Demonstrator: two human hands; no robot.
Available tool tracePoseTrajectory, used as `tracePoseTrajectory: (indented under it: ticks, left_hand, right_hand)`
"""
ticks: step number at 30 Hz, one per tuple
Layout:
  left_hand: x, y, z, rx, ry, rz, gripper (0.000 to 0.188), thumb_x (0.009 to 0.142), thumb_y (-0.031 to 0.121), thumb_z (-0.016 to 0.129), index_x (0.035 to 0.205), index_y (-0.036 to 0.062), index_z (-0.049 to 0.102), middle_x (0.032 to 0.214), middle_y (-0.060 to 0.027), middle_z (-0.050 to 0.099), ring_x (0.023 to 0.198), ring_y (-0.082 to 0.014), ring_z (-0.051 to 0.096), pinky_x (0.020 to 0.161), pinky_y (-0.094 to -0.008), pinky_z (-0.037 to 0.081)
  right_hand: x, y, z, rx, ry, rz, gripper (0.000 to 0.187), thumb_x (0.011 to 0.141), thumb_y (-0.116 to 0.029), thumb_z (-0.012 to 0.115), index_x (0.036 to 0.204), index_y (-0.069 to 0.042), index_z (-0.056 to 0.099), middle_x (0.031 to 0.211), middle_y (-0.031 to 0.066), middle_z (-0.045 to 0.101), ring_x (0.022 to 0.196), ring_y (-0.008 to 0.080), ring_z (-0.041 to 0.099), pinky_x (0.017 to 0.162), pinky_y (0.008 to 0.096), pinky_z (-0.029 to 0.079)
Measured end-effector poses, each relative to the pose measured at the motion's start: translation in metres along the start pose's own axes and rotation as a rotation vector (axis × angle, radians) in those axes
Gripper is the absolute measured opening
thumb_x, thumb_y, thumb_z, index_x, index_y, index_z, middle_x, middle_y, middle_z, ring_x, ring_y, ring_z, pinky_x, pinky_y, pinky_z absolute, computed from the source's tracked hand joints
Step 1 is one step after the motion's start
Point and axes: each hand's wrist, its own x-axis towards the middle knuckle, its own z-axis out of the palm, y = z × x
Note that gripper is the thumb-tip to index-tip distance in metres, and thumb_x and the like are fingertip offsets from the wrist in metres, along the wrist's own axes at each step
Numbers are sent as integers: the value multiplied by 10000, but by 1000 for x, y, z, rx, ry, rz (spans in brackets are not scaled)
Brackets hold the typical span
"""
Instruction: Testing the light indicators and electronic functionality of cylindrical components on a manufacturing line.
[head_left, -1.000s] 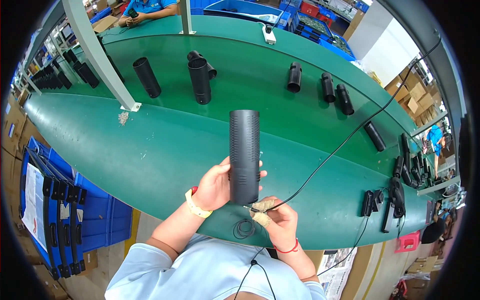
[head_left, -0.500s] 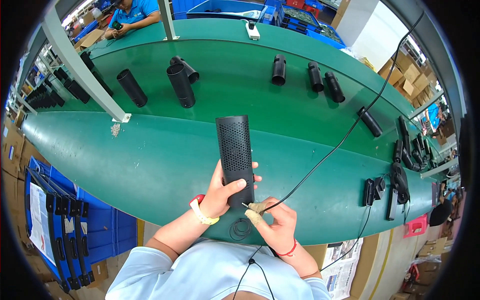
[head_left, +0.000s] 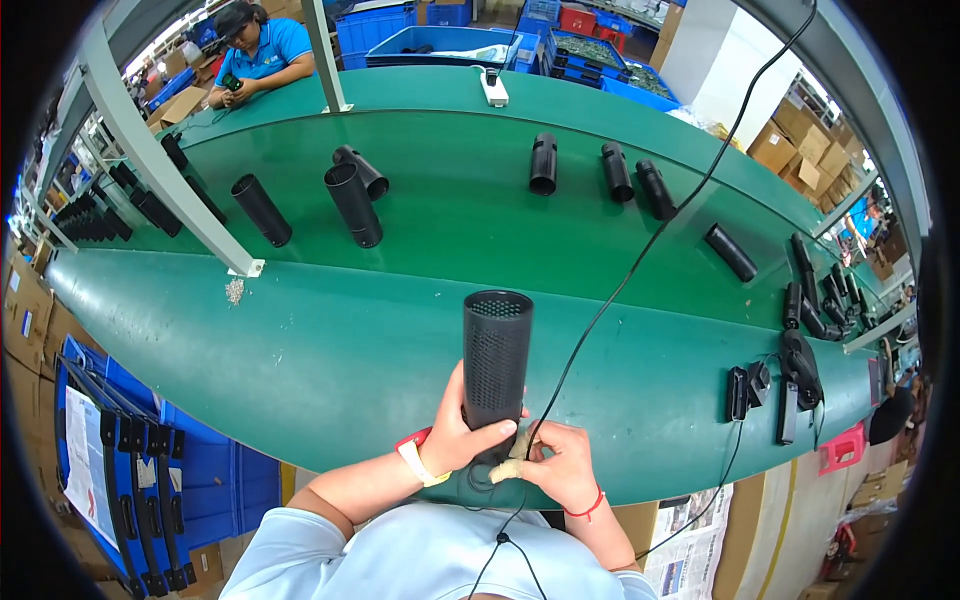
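My left hand (head_left: 458,442) is wrapped round the lower part of a black perforated tube (head_left: 496,362). The tube stands nearly upright over the near table edge, its open top showing holes in the inner wall. Close against the tube's bottom end, my right hand (head_left: 566,468) pinches a black cable (head_left: 603,303) between thumb and forefinger, both covered in tan finger wraps. From there the cable runs up to the upper right. The cable's end and the tube's underside are hidden. A thin loop of black cord (head_left: 480,480) shows below my left hand.
Several black tubes (head_left: 352,205) stand or lie on the green belt (head_left: 450,230) ahead. Black devices with cords (head_left: 738,394) lie at the right. A metal post (head_left: 165,150) rises at left, near small pellets (head_left: 235,291). A co-worker (head_left: 262,60) sits at far left.
The tube has tipped so its open top now shows, and it sits lower in the picture. The metal tip visible at my right fingers earlier is now hidden near the tube's bottom.
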Motion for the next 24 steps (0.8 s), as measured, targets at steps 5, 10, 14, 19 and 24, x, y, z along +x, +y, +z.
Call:
tracePoseTrajectory:
  ticks: [5, 10, 14, 19, 24]
  left_hand:
    - [17, 3, 0, -442, 146, -64, 673, 749, 26, 604, 1298, 87, 218, 1145, -145, 471, 958, -269, 559, 824, -377, 450]
    - [27, 12, -7, -392, 207, 2, 658, 774, 19, 579, 1306, 97, 199, 1194, -141, 435, 1000, -272, 541, 869, -386, 427]
    - [32, 13, -3, -274, 190, 54, 675, 768, 12, 587, 1309, 102, 193, 1198, -139, 432, 1008, -272, 538, 879, -388, 423]
    - [32, 11, 5, -156, 142, 121, 728, 736, 7, 624, 1312, 105, 189, 1190, -139, 439, 1002, -270, 541, 878, -387, 427]
    - [28, 5, 9, -111, 113, 162, 794, 694, 6, 669, 1316, 104, 186, 1187, -140, 443, 996, -268, 543, 874, -383, 431]
  right_hand:
    - [-8, 32, -16, 276, -83, 142, 109, 702, 26, 654, 741, -4, 557, 686, 48, 541, 537, 129, 446, 509, 218, 378]
    - [-9, 14, -36, 754, 24, 231, 122, 726, 78, 608, 830, 31, 564, 799, 94, 575, 590, 153, 513, 553, 215, 421]
    - [-2, -1, -34, 900, 181, 137, 150, 723, 98, 594, 858, 38, 565, 854, 110, 577, 652, 173, 540, 605, 225, 438]
    - [7, -4, -19, 715, 311, -45, 175, 708, 110, 589, 864, 32, 569, 889, 112, 574, 733, 186, 551, 680, 247, 446]
    - [6, -1, -11, 425, 332, -133, 185, 693, 108, 591, 857, 24, 572, 893, 106, 574, 781, 186, 541, 730, 269, 438]
